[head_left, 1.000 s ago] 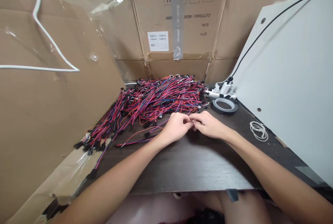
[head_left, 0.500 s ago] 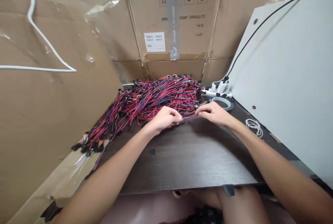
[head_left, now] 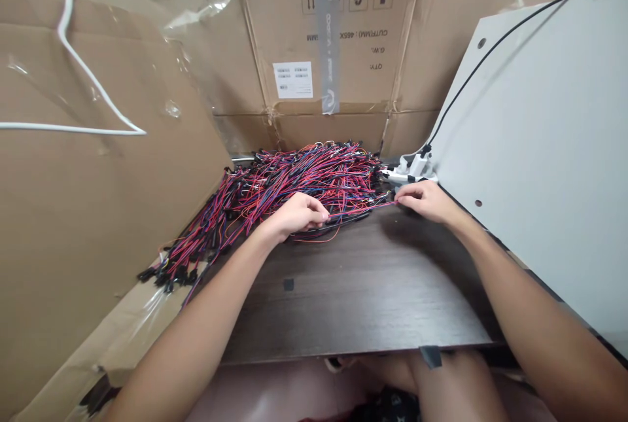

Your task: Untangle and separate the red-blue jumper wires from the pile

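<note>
A big pile of red, blue and black wire leads (head_left: 299, 180) with black connectors lies at the back of the dark wooden table (head_left: 363, 298). My left hand (head_left: 297, 214) is closed on one end of a wire bundle at the pile's front edge. My right hand (head_left: 426, 199) pinches the other end of a thin red and black wire (head_left: 366, 209) stretched between the two hands, just in front of a white tool (head_left: 409, 170).
Cardboard sheets (head_left: 98, 167) wall the left and back. A pale grey panel (head_left: 544, 154) with holes and a black cable leans on the right. A strand of wires (head_left: 191, 245) trails off the table's left side.
Both hands moved away from me to the pile and apart, stretching a wire between them. The tape roll and white rings on the right are now hidden behind my right arm.
</note>
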### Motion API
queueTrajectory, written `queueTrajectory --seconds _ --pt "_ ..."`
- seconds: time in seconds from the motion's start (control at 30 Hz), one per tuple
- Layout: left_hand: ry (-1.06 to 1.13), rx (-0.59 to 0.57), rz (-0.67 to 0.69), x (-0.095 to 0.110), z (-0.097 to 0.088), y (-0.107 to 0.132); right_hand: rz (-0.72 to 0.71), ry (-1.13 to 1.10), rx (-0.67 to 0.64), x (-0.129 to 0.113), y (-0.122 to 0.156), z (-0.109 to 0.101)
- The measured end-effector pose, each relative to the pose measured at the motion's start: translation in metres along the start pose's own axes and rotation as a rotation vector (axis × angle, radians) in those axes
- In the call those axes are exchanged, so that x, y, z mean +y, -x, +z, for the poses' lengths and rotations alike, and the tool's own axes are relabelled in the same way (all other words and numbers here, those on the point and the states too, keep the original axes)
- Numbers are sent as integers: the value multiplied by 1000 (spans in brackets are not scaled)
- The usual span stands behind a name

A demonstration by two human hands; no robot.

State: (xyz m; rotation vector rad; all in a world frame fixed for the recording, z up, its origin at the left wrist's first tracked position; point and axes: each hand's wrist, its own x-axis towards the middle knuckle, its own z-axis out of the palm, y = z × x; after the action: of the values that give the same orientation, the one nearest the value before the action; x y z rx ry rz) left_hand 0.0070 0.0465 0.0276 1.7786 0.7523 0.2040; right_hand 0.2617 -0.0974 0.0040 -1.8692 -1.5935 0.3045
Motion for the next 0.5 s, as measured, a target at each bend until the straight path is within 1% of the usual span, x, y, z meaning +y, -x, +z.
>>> queueTrajectory --seconds 0.13,0.27,0.4,0.5 --pt "-36 -20 -1 -2 -5 0 -9 60 8 3 1 -1" --pt "-63 -35 4 2 -11 5 -38 136 79 5 2 -3" --pt "8 -61 49 11 -17 13 -104 163 203 7 2 -4" --pt "106 -106 28 15 -18 17 -145 180 261 8 2 -3"
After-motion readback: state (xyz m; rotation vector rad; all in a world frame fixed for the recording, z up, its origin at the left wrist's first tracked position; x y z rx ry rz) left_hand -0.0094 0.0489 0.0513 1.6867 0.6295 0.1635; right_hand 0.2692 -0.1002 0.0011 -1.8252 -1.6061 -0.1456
